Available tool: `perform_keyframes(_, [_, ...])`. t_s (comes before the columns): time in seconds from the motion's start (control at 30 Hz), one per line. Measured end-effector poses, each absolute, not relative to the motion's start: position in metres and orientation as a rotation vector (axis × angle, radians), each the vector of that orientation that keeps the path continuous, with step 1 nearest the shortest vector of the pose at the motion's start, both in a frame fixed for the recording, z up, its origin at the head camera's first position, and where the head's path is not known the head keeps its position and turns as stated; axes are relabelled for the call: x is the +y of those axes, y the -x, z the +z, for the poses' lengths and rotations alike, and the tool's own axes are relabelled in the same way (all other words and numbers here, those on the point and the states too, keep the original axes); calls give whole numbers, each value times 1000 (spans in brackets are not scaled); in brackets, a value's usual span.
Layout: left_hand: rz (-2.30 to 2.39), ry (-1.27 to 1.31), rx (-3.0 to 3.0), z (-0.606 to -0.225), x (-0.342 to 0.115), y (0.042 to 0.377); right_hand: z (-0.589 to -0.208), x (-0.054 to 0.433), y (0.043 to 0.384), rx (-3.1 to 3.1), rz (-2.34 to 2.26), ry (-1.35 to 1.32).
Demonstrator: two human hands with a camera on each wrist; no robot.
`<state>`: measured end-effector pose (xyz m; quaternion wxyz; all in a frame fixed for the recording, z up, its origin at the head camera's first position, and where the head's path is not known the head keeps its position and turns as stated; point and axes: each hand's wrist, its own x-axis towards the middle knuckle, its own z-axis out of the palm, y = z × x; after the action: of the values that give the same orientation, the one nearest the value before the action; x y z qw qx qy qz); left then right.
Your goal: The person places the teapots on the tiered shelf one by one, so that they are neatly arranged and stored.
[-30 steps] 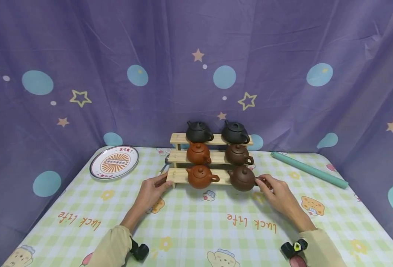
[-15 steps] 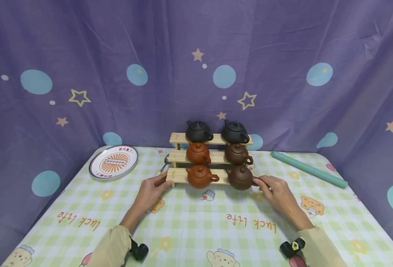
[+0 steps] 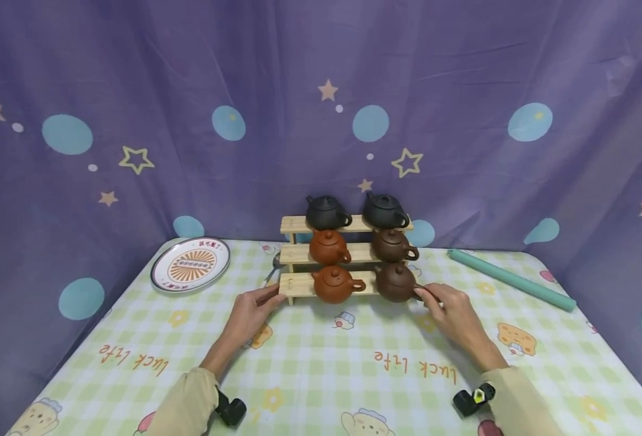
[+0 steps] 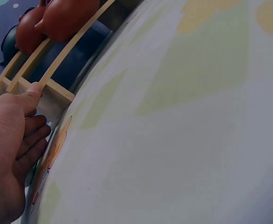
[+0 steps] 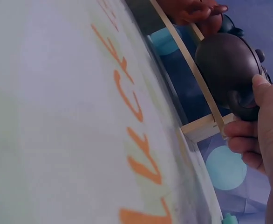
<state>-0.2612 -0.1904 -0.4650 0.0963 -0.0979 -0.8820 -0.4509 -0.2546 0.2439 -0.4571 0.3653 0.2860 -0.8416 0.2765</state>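
A three-tier wooden rack [image 3: 300, 283] stands at the back of the table, with two teapots on each tier. My left hand [image 3: 248, 311] holds the left end of its lowest tier; the left wrist view shows the thumb [image 4: 33, 91] on the board's edge. At the right end of that tier my right hand [image 3: 451, 309] pinches the handle of a dark brown teapot [image 3: 396, 283]. In the right wrist view this teapot [image 5: 227, 65] sits over the board. An orange-brown teapot [image 3: 334, 286] stands beside it on the same tier.
Higher up stand another orange-brown teapot [image 3: 327, 247], another dark brown one [image 3: 390, 246] and two black teapots [image 3: 326, 214]. A patterned plate [image 3: 191, 265] lies left, a spoon [image 3: 274, 264] behind my left hand, and a green roll [image 3: 511, 278] right. A purple curtain [image 3: 244, 175] hangs behind.
The rack has shifted slightly right and back, with its teapots. The dark brown teapot in my right hand now sits closer to the orange-brown one beside it. The head view has also moved slightly.
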Motion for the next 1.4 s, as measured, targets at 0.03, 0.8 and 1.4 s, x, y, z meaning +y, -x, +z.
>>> perform_keyframes(0.03, [-1330, 290, -2613, -465, -190, 261, -458, 244, 255, -2172, 722, -736])
perform_keyframes(0.8, [-1242, 373, -2605, -466, -190, 264, -459, 245, 257, -2203, 716, -742])
perform_keyframes(1.4, [-1266, 344, -2602, -466, -189, 264, -456, 240, 251, -2383, 784, -580])
